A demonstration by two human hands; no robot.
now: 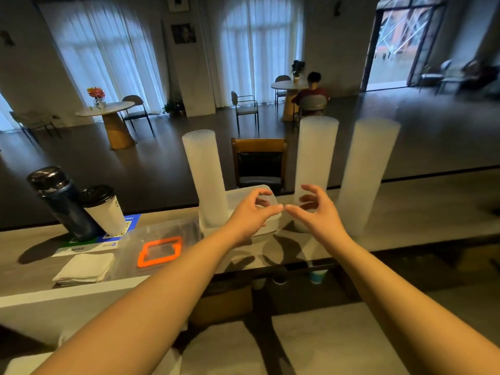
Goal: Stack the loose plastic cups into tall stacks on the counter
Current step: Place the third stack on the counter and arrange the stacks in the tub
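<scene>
Three tall stacks of translucent plastic cups stand on the grey counter. The left stack rises from a white tray. The middle stack and the right stack stand on the bare counter and lean slightly. My left hand hovers in front of the tray, fingers loosely arched. My right hand hovers before the foot of the middle stack, fingers spread and curved. The two thumb tips meet between the hands. I see no cup plainly held in either hand.
At the left stand a dark flask and a lidded white paper cup on a printed card. A folded cloth and a clear bag with an orange frame lie nearby. A wooden chair stands beyond the counter.
</scene>
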